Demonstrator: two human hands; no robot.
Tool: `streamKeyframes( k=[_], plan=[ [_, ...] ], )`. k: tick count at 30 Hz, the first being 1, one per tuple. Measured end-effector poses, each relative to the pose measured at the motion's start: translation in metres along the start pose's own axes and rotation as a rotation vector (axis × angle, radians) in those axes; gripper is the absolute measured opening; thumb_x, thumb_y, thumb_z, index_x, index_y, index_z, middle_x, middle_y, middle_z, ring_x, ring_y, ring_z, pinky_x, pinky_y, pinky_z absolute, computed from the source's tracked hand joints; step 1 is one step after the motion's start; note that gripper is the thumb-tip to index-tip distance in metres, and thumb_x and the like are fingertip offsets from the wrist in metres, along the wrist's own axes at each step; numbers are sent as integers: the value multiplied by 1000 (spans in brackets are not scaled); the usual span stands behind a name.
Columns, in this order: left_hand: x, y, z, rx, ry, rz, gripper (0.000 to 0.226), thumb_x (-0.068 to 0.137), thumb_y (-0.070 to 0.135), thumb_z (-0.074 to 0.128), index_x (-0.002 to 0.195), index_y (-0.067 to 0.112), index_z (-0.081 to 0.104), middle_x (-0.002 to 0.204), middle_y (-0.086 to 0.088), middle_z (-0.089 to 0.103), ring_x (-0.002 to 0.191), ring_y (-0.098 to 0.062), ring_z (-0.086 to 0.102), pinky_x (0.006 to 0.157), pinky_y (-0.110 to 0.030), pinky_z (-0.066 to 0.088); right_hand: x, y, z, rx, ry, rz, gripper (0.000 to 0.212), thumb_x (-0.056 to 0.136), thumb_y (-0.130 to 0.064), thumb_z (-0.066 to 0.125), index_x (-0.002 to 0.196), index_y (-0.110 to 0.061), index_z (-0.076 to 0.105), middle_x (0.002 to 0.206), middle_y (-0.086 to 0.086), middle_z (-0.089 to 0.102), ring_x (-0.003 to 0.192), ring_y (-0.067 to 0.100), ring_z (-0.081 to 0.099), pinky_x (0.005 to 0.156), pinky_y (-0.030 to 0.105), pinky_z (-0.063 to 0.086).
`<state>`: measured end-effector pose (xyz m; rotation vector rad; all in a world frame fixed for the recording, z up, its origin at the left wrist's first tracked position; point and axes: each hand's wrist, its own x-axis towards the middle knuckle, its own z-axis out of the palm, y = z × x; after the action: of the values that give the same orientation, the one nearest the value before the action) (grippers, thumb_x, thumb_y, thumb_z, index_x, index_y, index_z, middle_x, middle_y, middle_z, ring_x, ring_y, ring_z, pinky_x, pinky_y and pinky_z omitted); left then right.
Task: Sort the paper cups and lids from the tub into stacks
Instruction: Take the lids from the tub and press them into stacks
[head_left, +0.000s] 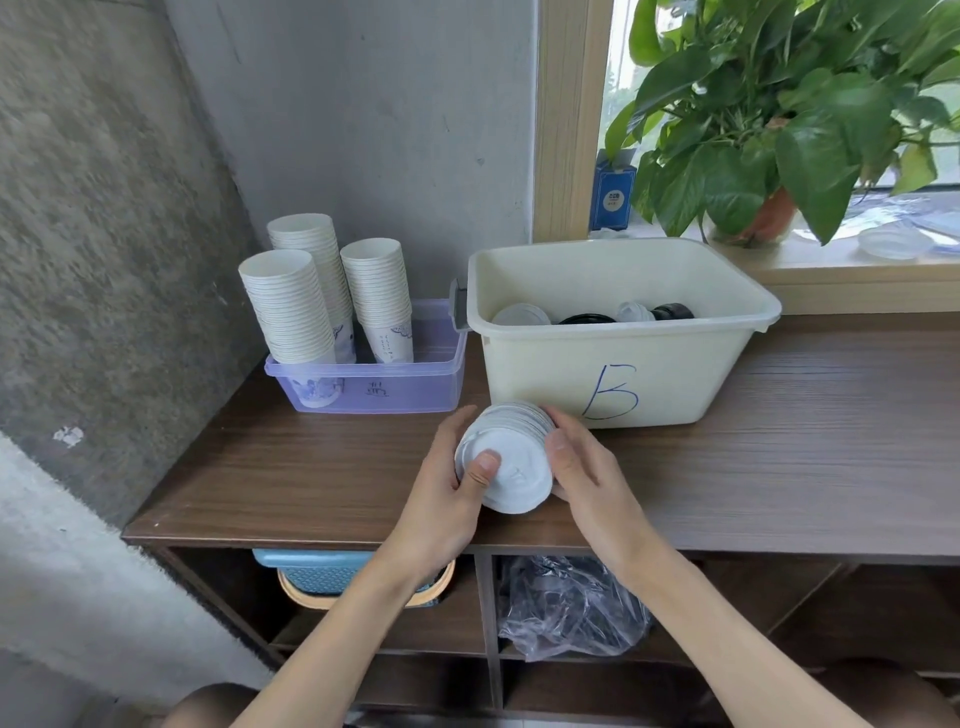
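Note:
A stack of white lids (514, 457) sits tilted toward me just in front of the cream tub (623, 374) marked "B". My left hand (447, 483) grips the stack's left side, thumb pressed on the top lid. My right hand (582, 467) cups its right side with curled fingers. Inside the tub lie white lids (521, 313) and black lids (587, 318). Three tall stacks of white paper cups (322, 296) stand in a purple tray (379, 389) at the back left.
The brown wooden counter (779, 441) meets a grey wall on the left. A potted plant (769, 130) and a blue box (613, 192) stand on the windowsill behind the tub. Shelves below hold a blue basket (317, 571) and a clear plastic bag (566, 608).

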<state>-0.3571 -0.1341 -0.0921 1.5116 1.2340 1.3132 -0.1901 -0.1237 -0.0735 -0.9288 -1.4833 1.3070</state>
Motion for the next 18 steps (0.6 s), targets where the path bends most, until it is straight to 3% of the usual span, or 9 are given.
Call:
streamKeyframes(
  k=[3,4,6,9,11,15,18],
  plan=[
    [-1,0,2,35,18,27,67,88,56,57,141,16,47,134,4,61,124,-6,56,105,-26,44,0,3,8,-128,5,-7,91,71,-64,68,144,-22,36,135,-13,53,125,-1,49,104,22,41],
    [-3,1,2,39,31,33,76,84,66,57,141,17,48,134,4,61,123,-6,57,103,-24,45,1,4,11,-164,38,-20,93,68,-65,67,144,-23,37,136,-14,52,126,-1,48,105,24,40],
    [-5,4,3,41,53,34,81,79,72,58,137,17,50,129,5,63,119,-7,59,97,-20,47,3,6,14,-192,97,-60,82,72,-61,62,141,-23,41,133,-13,54,123,-1,49,106,26,41],
    [-5,5,4,17,68,30,55,87,45,61,133,16,52,122,8,66,113,-5,62,90,-14,46,4,7,14,-196,121,-86,65,81,-49,60,138,-21,45,129,-12,56,119,-1,52,104,25,43],
    [-4,5,5,24,79,35,51,90,31,58,138,18,49,129,9,62,119,-1,58,95,-13,44,6,7,15,-193,121,-89,58,82,-43,59,136,-23,47,128,-12,57,118,-1,53,102,22,43],
    [-5,1,8,24,118,58,45,89,21,56,134,18,54,127,3,64,119,-11,60,98,-22,46,8,8,15,-174,107,-118,49,83,-35,61,130,-24,53,125,-8,61,116,4,56,100,22,45],
    [-6,1,9,18,158,67,41,87,17,58,129,15,57,119,5,67,112,-9,63,92,-18,47,9,9,16,-173,125,-137,45,81,-30,62,125,-25,56,121,-7,63,113,5,57,97,20,45]
  ],
)
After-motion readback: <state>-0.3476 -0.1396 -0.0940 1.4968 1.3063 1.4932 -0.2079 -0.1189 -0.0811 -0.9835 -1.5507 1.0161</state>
